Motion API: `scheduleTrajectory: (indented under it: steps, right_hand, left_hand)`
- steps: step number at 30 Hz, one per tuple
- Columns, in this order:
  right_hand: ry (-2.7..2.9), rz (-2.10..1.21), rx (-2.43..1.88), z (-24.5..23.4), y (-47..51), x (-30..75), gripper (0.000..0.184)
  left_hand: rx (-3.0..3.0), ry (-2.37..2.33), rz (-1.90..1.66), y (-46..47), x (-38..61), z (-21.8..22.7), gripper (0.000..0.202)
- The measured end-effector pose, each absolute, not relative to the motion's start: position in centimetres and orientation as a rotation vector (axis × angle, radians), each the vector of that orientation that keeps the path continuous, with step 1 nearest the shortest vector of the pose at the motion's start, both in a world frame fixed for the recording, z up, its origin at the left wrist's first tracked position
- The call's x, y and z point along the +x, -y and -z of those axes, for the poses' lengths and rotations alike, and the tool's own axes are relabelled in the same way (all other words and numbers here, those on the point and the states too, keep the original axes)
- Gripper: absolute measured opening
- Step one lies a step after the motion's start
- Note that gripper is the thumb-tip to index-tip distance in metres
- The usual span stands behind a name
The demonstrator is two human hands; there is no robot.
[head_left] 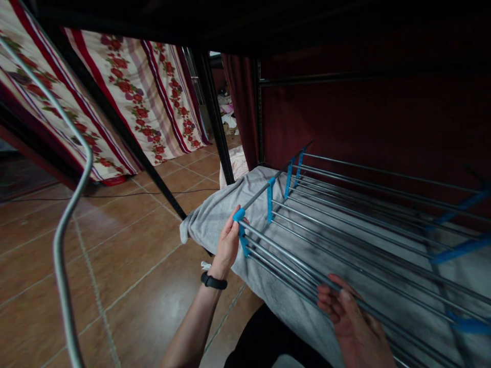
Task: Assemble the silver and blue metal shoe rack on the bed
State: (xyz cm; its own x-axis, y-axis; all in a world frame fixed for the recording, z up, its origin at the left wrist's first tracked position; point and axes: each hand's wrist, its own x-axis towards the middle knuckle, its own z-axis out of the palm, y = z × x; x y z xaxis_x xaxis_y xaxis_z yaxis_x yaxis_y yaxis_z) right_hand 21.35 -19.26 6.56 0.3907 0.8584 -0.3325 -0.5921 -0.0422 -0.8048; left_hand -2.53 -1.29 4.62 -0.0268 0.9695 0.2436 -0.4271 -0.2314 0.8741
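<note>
A metal-tube rack (360,270) with blue plastic joints lies across a grey blanket, its long rods running off to the right. My left hand (228,240), wearing a black wristband (214,281), is closed around the blue corner joint (238,214) at the rack's near left end. Farther right, my right hand (355,317) has its fingers curled at the front rod, with the thumb in front; part of the grip is hidden. More blue joints (288,180) line the rack's left side, and others (462,248) show at the far right.
The grey blanket (226,202) covers a low bed in a black metal frame (217,120). Dark red cloth (368,122) hangs behind. At left are a bent metal tube (59,240), a floral curtain (134,97), tiled floor (138,301) and a thin cable (161,193).
</note>
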Motion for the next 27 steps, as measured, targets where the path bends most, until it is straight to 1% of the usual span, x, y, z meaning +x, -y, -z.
scheduleTrajectory:
  steps: [9,13,21,25,27]
  right_hand:
    - [0.407,-1.182,-1.043,-5.0,19.7,21.8,0.048]
    - [0.427,-1.208,-1.047,-5.3,19.8,21.8,0.045]
    - [0.415,-1.232,-1.007,-5.6,19.1,21.7,0.046]
    - [0.407,-1.251,-0.908,-6.3,19.1,20.9,0.043]
    - [0.422,-1.27,-0.836,-6.8,19.0,20.5,0.044]
  left_hand:
    - [1.012,-0.697,-1.548,1.2,-2.6,-4.6,0.056]
    - [0.981,-0.679,-1.535,1.4,-2.5,-4.9,0.056]
    - [1.034,-0.751,-1.542,1.0,-2.9,-4.8,0.057]
    - [1.049,-0.823,-1.582,1.8,-3.0,-5.4,0.061]
    - [1.042,-0.87,-1.612,2.0,-2.5,-6.3,0.057]
